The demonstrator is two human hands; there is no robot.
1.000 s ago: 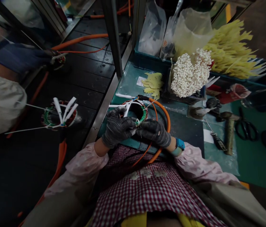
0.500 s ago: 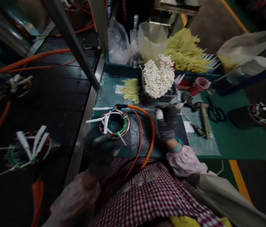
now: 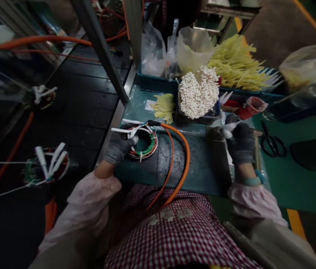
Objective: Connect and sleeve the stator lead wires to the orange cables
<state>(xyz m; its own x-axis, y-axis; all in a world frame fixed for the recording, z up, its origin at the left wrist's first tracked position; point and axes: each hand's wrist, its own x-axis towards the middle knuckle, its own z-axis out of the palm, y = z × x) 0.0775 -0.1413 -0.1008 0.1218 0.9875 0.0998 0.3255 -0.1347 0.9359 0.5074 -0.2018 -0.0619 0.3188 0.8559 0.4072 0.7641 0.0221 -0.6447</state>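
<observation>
A wound coil ring (image 3: 144, 144) with white sleeved leads lies on the green bench mat (image 3: 199, 164). An orange cable (image 3: 181, 160) curves from it down toward my lap. My left hand (image 3: 118, 147), in a dark glove, rests closed on the ring's left edge. My right hand (image 3: 240, 144), also gloved, is out to the right by the tools, fingers closed round a small white-tipped object (image 3: 226, 132) that is too blurred to name.
A bundle of white-tipped sticks (image 3: 198, 93), yellow strips (image 3: 235, 67) and plastic bags fill the blue tray (image 3: 158, 80) at the back. Scissors (image 3: 272, 142) and a red tape roll (image 3: 251, 106) lie right. More coil rings (image 3: 47, 166) sit on the dark conveyor at left.
My left hand came up from the bench edge onto the coil ring. My right hand moved further right toward the tools. The view swung slightly.
</observation>
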